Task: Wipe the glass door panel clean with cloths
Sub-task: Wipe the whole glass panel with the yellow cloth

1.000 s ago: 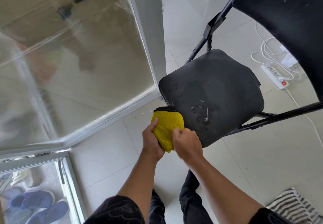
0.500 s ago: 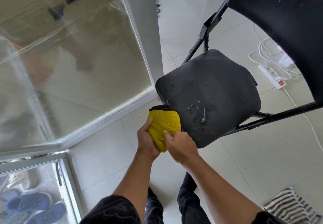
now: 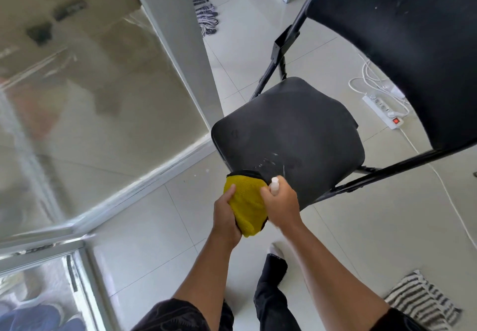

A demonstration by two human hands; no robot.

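The person stands over a black folding chair [image 3: 289,134] and looks down at both hands. The left hand [image 3: 225,214] is closed around a yellow cloth [image 3: 245,201], with the thumb on top and the fingers hidden under it. The right hand [image 3: 281,204] is closed around a small white bottle [image 3: 274,185]. Only the top of the bottle sticks out of the fist, and it points up and away, right beside the cloth. The two hands almost touch, just in front of the near edge of the chair seat.

The cloth is bunched into a long lump. Its long way runs from near the person out toward the chair, and the far end has a dark edge.

The glass door panel [image 3: 90,98] is on the left, well apart from the hands. It stands in a grey metal frame [image 3: 144,183] that meets the tiled floor [image 3: 144,227]. The glass looks cloudy and streaky, though some of that may be reflections.

I think the wiping has not reached this part of the glass yet. The person seems to be getting the cloth ready, maybe wetting it from the bottle. There are some wet-looking marks on the chair seat close by. Nearly all of the job looks left to do: take the cloth over to the glass and rub it clean.
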